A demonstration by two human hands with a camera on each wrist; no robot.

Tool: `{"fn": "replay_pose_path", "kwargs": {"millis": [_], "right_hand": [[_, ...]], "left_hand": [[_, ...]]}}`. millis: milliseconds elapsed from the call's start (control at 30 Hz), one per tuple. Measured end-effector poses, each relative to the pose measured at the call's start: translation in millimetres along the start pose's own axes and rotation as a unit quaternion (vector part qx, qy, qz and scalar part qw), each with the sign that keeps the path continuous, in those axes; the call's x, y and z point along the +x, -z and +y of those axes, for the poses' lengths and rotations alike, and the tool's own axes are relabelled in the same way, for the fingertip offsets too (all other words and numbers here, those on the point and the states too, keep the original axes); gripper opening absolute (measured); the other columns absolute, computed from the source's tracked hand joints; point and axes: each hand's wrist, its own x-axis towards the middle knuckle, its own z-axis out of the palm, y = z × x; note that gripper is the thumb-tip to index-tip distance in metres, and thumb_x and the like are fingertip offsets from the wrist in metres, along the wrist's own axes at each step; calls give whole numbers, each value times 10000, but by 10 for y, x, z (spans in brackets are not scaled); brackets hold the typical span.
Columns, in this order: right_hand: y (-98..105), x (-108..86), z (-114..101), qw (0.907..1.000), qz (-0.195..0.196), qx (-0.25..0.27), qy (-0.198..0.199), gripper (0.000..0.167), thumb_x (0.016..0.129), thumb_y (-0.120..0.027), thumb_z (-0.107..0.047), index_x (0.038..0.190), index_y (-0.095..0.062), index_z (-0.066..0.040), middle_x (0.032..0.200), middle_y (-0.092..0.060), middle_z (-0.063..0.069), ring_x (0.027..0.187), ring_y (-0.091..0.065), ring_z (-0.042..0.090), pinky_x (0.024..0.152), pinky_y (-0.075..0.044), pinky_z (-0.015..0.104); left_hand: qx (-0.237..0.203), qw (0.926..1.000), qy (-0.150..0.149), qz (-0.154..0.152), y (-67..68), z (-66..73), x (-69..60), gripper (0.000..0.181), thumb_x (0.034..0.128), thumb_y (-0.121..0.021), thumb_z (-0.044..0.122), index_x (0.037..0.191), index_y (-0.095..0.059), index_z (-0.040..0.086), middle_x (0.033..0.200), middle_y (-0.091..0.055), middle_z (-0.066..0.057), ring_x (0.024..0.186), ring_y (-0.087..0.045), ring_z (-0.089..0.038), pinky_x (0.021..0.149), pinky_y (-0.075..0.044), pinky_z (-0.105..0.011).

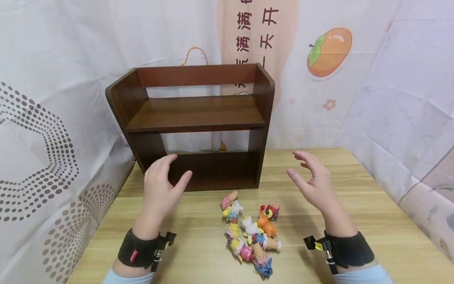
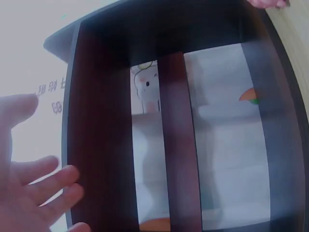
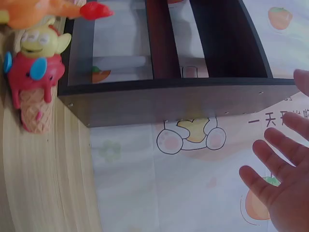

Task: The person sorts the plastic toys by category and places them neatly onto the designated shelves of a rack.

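Both hands hover above the table with nothing in them. The left hand [image 1: 161,187] is in front of the shelf's lower left part, thumb and fingers spread apart; its fingers also show in the left wrist view [image 2: 43,186]. To the right of the shelf, the right hand [image 1: 313,181] has its thumb apart from gently bent fingers. A dark brown two-level shelf [image 1: 198,112] stands upright with bare boards. Between the hands lies a pile of small toy figures: an orange one [image 1: 266,224], a white one [image 1: 250,227], a pink ice-cream cone [image 1: 260,254] and several others.
The wooden table [image 1: 198,244] reaches toward a white printed curtain [image 1: 354,98] behind and at both sides. In the right wrist view, a red figure with a cone base [image 3: 36,72] lies near the shelf's end panel [image 3: 169,104].
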Motion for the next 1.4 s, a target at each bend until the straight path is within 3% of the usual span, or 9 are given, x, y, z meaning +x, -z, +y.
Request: {"fn": "replay_pose_path", "kwargs": {"millis": [167,333,467,567,767,1000,1267,1400], "right_hand": [[-6,-4,-39,9944,138,983,-367,512,876,-678,144,1366,-577,35,1304,-618,127,1181,-585,235,957,-489,237],[0,21,-71,9765,243,1939,-909,414,943,-594,136,1352,-555,89,1291,-617,99,1166,-603,231,934,-496,217],[13,31,-87,9567,366,2618,-1221,351,983,-561,93,1331,-537,133,1255,-629,137,1138,-614,252,914,-515,241],[15,30,-84,9397,444,3084,-1409,327,1015,-536,56,1321,-509,167,1232,-629,164,1114,-620,250,894,-536,274],[6,24,-54,9043,459,3807,-1878,296,1052,-524,-31,1313,-529,110,1209,-606,202,1086,-636,256,882,-557,332],[-34,26,2,8741,343,4241,-2342,279,1062,-540,-109,1286,-547,58,1180,-612,142,1071,-635,246,879,-564,354],[-102,26,87,8490,209,4611,-2570,308,1070,-524,-114,1281,-507,110,1148,-630,115,1060,-633,249,885,-560,364],[-150,36,132,8317,61,4872,-2661,293,1068,-525,-109,1277,-510,95,1151,-634,120,1061,-637,248,895,-557,363]], "left_hand": [[-395,9949,-169,915,97,-97,51,526,867,-786,272,1270,-622,-23,1269,-629,-164,1219,-544,-354,1024,-370,-537],[-781,9826,-169,1674,211,-160,112,509,849,-780,207,1232,-611,-83,1238,-610,-216,1202,-538,-350,1034,-377,-366],[-999,9754,-19,1965,336,42,172,470,820,-757,57,1174,-553,-177,1211,-548,-336,1174,-507,-410,1003,-358,-284],[-1080,9740,270,1974,400,154,192,467,817,-733,-22,1181,-503,-203,1226,-503,-364,1185,-476,-414,994,-344,-265],[-1422,9647,1025,1964,386,2,179,568,844,-713,-27,1299,-418,-197,1255,-449,-326,1177,-429,-378,971,-318,-261],[-1769,9459,1962,1884,385,-123,197,591,894,-711,35,1361,-390,-133,1274,-470,-113,1221,-433,-333,997,-333,-304],[-1930,9392,2483,1377,247,-657,165,700,922,-736,124,1478,-337,-20,1475,-415,-143,1376,-393,-252,1121,-292,-400],[-2236,9278,2766,1128,206,-819,128,765,934,-733,143,1548,-290,34,1559,-371,-133,1451,-352,-254,1189,-249,-409]]}}
